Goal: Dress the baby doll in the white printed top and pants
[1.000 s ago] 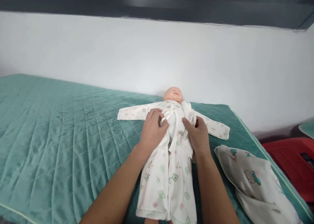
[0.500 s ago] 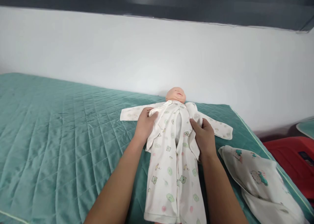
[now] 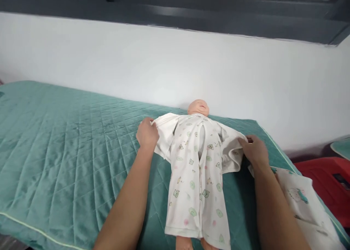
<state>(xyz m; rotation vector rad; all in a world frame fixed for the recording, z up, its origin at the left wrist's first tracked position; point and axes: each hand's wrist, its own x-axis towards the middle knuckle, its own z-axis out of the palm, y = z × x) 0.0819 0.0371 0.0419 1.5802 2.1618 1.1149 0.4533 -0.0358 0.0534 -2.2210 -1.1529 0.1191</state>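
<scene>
A baby doll [image 3: 198,107] lies on its back with its head toward the wall, its feet showing at the bottom. White printed baby trousers [image 3: 195,184] cover its legs and reach up over its chest. Around its upper body is a white baby jacket [image 3: 165,127], its two front flaps spread out sideways. My left hand [image 3: 147,134] pinches the edge of the flap on the left. On the other side my right hand [image 3: 254,150] grips the right flap's edge. The jacket's sleeves are mostly hidden behind the flaps and my hands.
A green quilted cover [image 3: 82,151] lies under the doll, against a white wall [image 3: 136,67]. Folded white printed cloth [image 3: 303,199] rests at the right edge, partly behind my right forearm. Beyond that edge is a red plastic object [image 3: 328,184]. A dark frame [image 3: 205,16] runs above the wall.
Both hands have moved apart, drawing the jacket's flaps outward from the doll's chest. More of the trousers' upper part shows, and the doll's feet have come into view.
</scene>
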